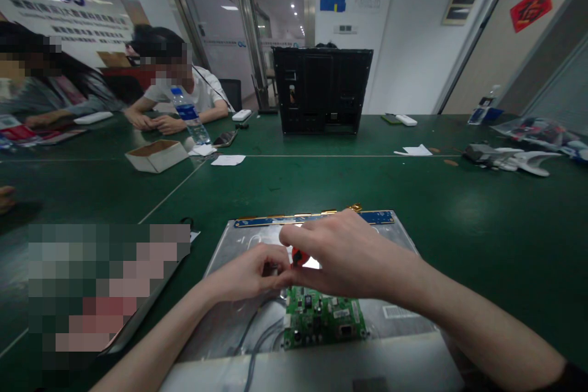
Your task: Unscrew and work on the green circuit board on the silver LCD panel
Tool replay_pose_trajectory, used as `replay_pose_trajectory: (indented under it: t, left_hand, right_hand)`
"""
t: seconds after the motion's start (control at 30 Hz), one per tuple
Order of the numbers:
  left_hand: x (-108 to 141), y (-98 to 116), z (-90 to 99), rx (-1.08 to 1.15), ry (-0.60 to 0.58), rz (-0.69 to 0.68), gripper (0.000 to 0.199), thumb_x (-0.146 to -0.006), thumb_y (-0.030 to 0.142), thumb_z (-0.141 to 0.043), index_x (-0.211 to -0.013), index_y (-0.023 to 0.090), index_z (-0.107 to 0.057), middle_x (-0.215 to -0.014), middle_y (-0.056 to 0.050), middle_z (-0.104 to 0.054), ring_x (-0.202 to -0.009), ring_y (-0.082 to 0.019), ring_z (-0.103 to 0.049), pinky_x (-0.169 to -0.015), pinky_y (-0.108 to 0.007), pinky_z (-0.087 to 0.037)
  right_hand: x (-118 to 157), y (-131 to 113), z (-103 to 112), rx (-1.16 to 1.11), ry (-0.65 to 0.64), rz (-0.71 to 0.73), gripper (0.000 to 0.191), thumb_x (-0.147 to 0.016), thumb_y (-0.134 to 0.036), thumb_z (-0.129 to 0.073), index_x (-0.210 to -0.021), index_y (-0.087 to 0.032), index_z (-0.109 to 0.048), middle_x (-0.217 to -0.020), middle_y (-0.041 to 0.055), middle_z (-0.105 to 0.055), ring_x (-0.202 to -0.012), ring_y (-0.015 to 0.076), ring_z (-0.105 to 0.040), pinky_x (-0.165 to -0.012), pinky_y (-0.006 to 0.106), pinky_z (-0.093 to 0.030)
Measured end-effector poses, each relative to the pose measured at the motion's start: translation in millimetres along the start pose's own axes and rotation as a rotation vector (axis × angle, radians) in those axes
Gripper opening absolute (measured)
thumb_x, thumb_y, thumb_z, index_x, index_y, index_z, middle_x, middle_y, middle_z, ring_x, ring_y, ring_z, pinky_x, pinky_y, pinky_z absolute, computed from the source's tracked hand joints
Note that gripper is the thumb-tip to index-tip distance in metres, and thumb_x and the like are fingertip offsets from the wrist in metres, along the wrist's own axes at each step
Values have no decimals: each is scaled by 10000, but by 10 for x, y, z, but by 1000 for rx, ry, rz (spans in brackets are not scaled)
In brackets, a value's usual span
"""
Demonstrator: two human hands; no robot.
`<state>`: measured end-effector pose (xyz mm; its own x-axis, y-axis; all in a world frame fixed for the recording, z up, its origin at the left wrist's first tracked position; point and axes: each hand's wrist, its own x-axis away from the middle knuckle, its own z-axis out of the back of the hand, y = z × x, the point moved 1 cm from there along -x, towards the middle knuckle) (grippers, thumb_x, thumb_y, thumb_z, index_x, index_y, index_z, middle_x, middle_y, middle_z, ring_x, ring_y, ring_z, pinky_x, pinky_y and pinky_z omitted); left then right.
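Observation:
My right hand [342, 251] is closed around the red-and-black handle of a screwdriver [299, 256], seen almost end-on; its tip is hidden. My left hand [264, 272] meets it from the left, fingers curled and pinched together, and whatever lies between them is hidden. Both hands are over a green circuit board [321, 318] on the back of a flat metal display panel [404, 324]. Along the panel's far edge runs a narrow blue board strip [376, 217] with gold-coloured tabs. Grey cables [260, 343] lead off the green board's left side.
A dark screen-like slab [147, 300] lies left of the panel. Farther back are a black monitor housing [321, 92], an open white box [158, 156], a water bottle [190, 116] and grey-white parts [509, 158]. Two people sit at the far left of the green table [482, 214].

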<state>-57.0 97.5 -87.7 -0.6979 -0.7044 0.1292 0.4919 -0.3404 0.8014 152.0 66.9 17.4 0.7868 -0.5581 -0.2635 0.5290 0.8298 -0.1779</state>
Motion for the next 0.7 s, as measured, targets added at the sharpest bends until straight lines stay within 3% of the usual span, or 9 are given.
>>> replay_pose_trajectory:
  t: [0.2,0.3,0.47,0.57,0.7]
  left_hand:
    - [-2,-40,-6,0,-5,-19,156,-733,180,-556,-837,173,-672,-813,2,-632,-764,-188,-565,-705,-281,-443]
    - [-4,-64,-21,20,-3,-12,137,-718,192,-574,-815,171,-669,-787,-2,-623,-722,-183,-558,-653,-270,-437]
    - [-9,44,13,3,8,-34,75,-731,239,-576,-709,174,-608,-714,5,-582,-692,-181,-533,-625,-265,-418]
    - [-9,52,20,-6,-12,-37,86,-752,248,-579,-760,177,-627,-759,-4,-619,-739,-195,-556,-665,-277,-440]
    - [-4,-27,-4,-6,-8,-13,130,-745,233,-591,-840,180,-662,-814,-16,-646,-748,-197,-564,-672,-278,-449]
  right_hand:
    - [3,-24,-7,11,39,-9,104,-885,-270,-512,-944,-187,-534,-830,12,-671,-576,117,-464,-475,276,-191]
    - [8,-31,6,17,41,-10,136,-852,-279,-529,-934,-171,-528,-844,33,-668,-590,122,-474,-479,279,-201]
    - [5,-8,-6,22,19,-33,251,-939,-445,-504,-900,-201,-544,-712,-2,-663,-547,121,-477,-487,276,-185]
    - [-5,-4,-21,45,33,-36,217,-959,-383,-475,-864,-204,-552,-674,-7,-648,-528,114,-450,-484,280,-171]
    - [-7,-21,-11,29,48,-15,125,-900,-293,-485,-947,-187,-533,-788,8,-672,-548,111,-439,-466,271,-179]
